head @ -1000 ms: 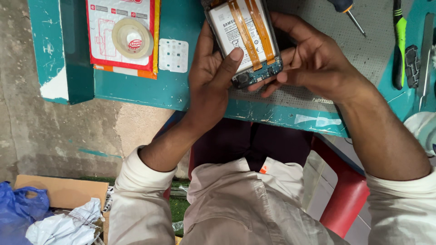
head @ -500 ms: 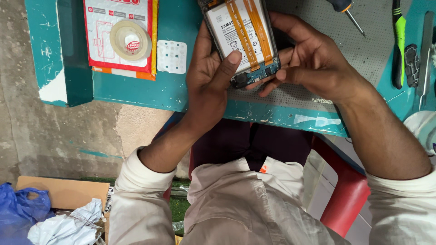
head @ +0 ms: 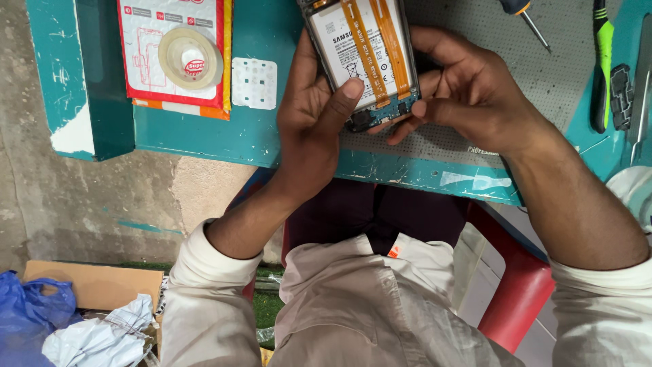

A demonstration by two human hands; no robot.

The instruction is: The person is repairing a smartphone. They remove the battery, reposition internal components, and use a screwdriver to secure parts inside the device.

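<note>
The opened phone [head: 363,58] shows a white battery crossed by two orange ribbon cables, with a blue board at its lower edge. It sits over a grey dotted mat [head: 475,102] on a teal, paint-scuffed table [head: 258,136]. The tape roll [head: 190,58] is pale, almost clear, with a red core label, lying on a white packet [head: 146,54] edged red and orange. A tool [head: 600,64] has a green-and-black handle. The chair [head: 516,292] is red; the crumpled bag [head: 27,316] looks blue.
</note>
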